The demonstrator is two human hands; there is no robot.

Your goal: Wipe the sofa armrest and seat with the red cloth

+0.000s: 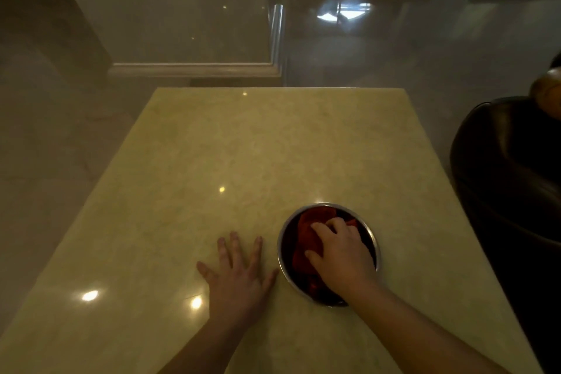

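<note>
Red cloth [305, 237] bunched inside a steel bowl [283, 255] on the table [212, 161]. Right hand [341, 252] reaches into the bowl, fingers curled onto the cloth; a firm grasp cannot be confirmed. Left hand [238, 273] lies flat, fingers spread, just beside the bowl, holding nothing. Dark sofa [513, 176] at right.

the counter [243, 161] had a pale yellow stone top, like marble, polished smooth and glossy, with small bright lamp reflections on it. the bowl [283, 240] was metal, shiny on its rim and darker inside. the red cloth [303, 237] in it looked soft, matt and crumpled. the sofa armrest [510, 167] was dark, leather-like, with a dull shine and soft folds. the floor [409, 48] was glossy tile and mirrored the light like glass.
</note>
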